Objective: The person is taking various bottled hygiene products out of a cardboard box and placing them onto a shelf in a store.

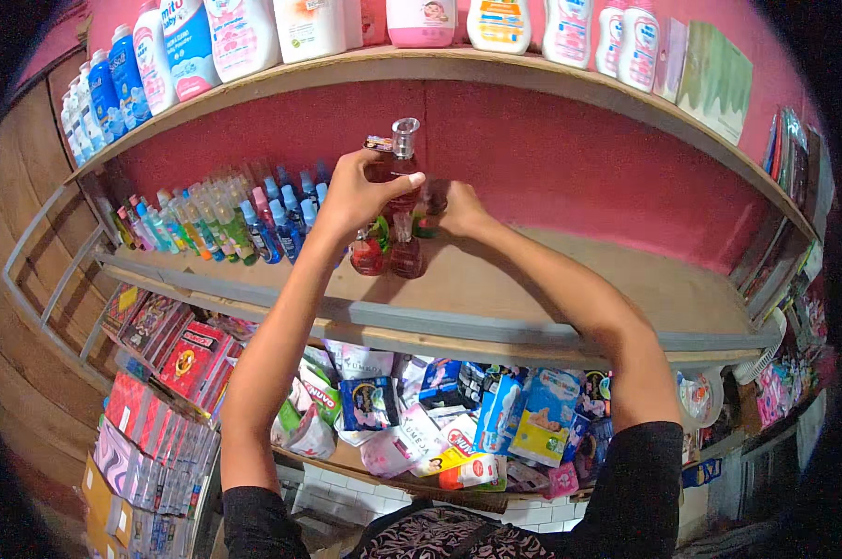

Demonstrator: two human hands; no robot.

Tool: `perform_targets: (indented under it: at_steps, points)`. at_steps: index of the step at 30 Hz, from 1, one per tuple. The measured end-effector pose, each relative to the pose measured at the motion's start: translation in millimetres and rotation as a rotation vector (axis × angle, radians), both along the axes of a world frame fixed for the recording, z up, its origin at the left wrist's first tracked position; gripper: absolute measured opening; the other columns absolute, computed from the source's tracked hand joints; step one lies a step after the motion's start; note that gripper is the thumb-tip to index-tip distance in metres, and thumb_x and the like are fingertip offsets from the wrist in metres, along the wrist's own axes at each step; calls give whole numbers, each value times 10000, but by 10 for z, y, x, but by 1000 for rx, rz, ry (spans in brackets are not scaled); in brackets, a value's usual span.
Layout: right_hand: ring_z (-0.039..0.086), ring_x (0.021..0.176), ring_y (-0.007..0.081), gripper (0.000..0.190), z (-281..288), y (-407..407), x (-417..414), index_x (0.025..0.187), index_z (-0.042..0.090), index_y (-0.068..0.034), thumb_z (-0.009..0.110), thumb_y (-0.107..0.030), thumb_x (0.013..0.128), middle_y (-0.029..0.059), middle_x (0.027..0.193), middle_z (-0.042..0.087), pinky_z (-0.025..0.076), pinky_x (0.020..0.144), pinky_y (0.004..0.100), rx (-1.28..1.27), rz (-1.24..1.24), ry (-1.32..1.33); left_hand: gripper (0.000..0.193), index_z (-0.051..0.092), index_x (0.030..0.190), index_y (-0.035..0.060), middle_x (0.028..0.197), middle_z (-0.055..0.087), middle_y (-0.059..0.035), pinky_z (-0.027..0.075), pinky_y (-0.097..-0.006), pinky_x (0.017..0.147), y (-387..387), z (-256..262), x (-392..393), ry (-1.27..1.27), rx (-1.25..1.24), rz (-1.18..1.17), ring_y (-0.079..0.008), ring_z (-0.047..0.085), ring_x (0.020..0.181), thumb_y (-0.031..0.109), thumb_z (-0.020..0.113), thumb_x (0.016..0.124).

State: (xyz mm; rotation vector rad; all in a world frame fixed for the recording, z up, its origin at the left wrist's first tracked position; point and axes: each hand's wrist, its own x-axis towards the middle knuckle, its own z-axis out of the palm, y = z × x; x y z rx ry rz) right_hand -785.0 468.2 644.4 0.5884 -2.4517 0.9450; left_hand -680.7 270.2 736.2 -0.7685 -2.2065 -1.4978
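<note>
My left hand (368, 183) grips a dark red bottle (403, 166) with a clear, slanted cap, holding it above the middle shelf board (533, 279). To its right, my right hand (461, 209) curls around a blurred bottle (428, 222) with a greenish lower part; its fingertips are hidden. Below the left hand stand a round red bottle (366, 256) and a darker red bottle (407, 257) with a clear cap. A bright green bottle (380, 234) shows partly behind them.
Blue-capped spray bottles (281, 227) and slim colourful bottles (204, 216) crowd the shelf's left. Baby powder bottles (243, 35) line the upper shelf (393, 66). A grey metal rail (463, 325) runs along the front edge. Packaged pads and diapers (547, 412) pile up below, beside boxed goods (190, 360).
</note>
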Motion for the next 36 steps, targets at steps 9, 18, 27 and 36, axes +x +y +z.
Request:
perform_targets:
  at_steps: [9,18,27,36]
  points:
    - [656,798,258,417,-153,-162,-71,972,626,19,778,-177,637,185,861,669,509,723,383,0,114,-41,318,663,848,-51,758,660,-61,479,-296,605,-51,-41,-540,-34,-48,9,-90,561,676,214,795,732]
    - [619,895,207,465,-96,-56,3,1044,590,15,762,-225,685,156,972,657,492,761,369,217,117,-285,341,678,923,-15,849,686,-79,485,-313,697,108,-83,-860,-5,-24,-54,-120,592,747,247,784,732]
    - [576,1022,218,519,723,357,-69,1195,525,-18,721,-246,772,118,1132,613,469,881,350,136,229,87,329,690,933,25,828,688,-112,485,-327,693,266,16,-1243,65,-217,-56,-139,600,723,301,743,762]
    - [557,1065,387,566,571,137,-238,1169,578,-36,688,-415,764,220,1143,600,434,935,408,225,162,65,321,684,954,51,887,670,-178,496,-373,688,75,-67,-1598,374,-643,13,-280,636,760,307,718,763]
